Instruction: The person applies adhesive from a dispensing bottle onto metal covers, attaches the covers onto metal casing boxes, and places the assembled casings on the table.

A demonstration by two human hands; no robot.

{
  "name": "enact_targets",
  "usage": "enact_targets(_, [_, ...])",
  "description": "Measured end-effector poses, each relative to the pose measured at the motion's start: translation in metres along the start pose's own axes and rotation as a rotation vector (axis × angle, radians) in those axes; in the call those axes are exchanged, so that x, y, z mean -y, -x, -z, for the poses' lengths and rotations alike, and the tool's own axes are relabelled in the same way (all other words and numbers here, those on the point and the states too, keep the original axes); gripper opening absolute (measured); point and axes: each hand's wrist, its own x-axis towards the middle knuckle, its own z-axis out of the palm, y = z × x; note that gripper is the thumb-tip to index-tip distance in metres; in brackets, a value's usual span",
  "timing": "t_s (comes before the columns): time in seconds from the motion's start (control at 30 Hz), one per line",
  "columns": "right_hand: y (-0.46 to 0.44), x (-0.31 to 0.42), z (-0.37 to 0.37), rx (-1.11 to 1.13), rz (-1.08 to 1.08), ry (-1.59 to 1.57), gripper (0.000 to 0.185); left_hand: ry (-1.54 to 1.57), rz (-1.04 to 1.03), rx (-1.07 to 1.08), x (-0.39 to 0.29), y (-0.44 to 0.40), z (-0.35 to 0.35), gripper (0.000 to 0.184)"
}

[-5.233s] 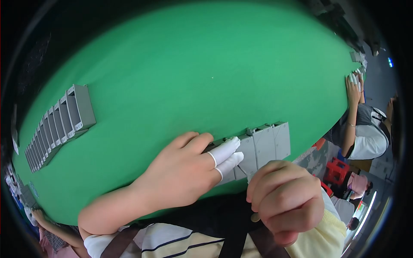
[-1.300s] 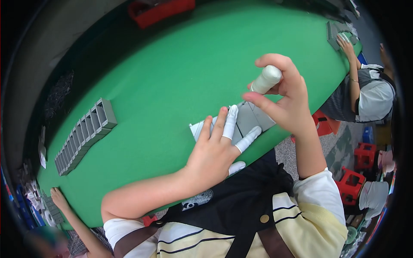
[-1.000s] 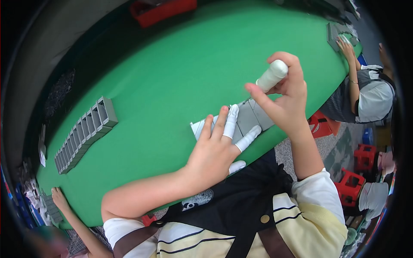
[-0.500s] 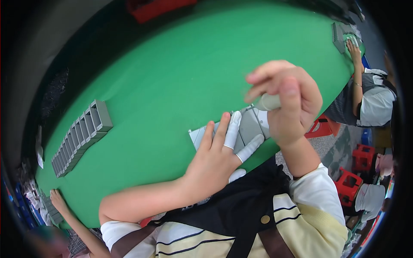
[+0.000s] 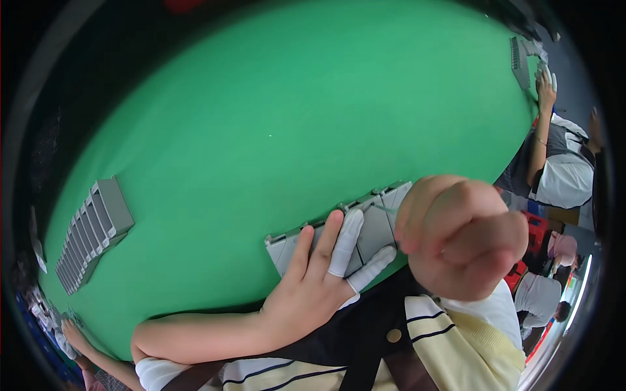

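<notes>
My left hand point(image 5: 310, 267) lies with fingers spread over a row of flat grey parts point(image 5: 375, 241) on the green table, pressing on their upper faces. White finger cots cover some of its fingers. Small knobs stick up along the far edge of the row. To the right, my right hand point(image 5: 463, 238) is closed in a fist above the row's right end. A thin rod-like tool point(image 5: 385, 208) juts from this fist toward the far edge of the parts. The fist hides the rest of it, so its kind is unclear.
On the green table point(image 5: 261, 130), a curved row of grey open boxes point(image 5: 98, 228) stands at the left. Co-workers sit at both sides: a hand point(image 5: 546, 88) by more grey parts point(image 5: 520, 62) at far right, another person's arm point(image 5: 91, 345) at lower left.
My right hand has come down and closed from a raised, partly spread pose into a fist. The left hand stays on the grey parts. The whole view has shifted slightly.
</notes>
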Motion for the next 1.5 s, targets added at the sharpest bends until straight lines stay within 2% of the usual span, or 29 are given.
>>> enact_targets(0.13, [-0.007, -0.005, 0.015, 0.145, 0.006, -0.113, 0.041, 0.013, -0.003, -0.011, 0.0, -0.001, 0.0, 0.059])
enact_targets(0.23, [-0.003, -0.005, 0.02, 0.114, -0.086, -0.155, 0.039, -0.033, -0.026, -0.026, 0.003, -0.001, -0.001, 0.059])
enact_targets(0.43, [-0.003, -0.009, 0.025, 0.223, 0.144, 0.151, 0.037, 0.019, -0.04, 0.025, 0.005, -0.002, 0.006, 0.056])
enact_targets(0.6, [0.006, 0.012, 0.034, 0.161, -0.059, 0.503, 0.042, 0.098, -0.03, 0.051, 0.004, -0.002, 0.005, 0.06])
enact_targets(0.77, [0.025, 0.012, 0.023, -0.117, -0.187, 0.321, 0.053, 0.135, -0.034, 0.062, 0.004, -0.001, 0.006, 0.069])
enact_targets(0.9, [0.04, 0.015, 0.026, -0.274, -0.031, 0.229, 0.06, 0.11, -0.051, 0.059, 0.005, -0.003, 0.008, 0.071])
enact_targets(0.97, [0.045, 0.018, 0.032, -0.24, 0.012, 0.212, 0.061, 0.103, -0.057, 0.053, 0.006, -0.002, 0.007, 0.071])
enact_targets(1.17, [0.037, 0.015, 0.033, 0.129, 0.011, 0.168, 0.057, 0.07, -0.08, 0.032, 0.005, -0.001, 0.005, 0.07])
enact_targets(1.5, [0.034, 0.011, 0.033, 0.14, 0.011, 0.169, 0.054, 0.055, -0.087, 0.024, 0.005, -0.002, 0.005, 0.069])
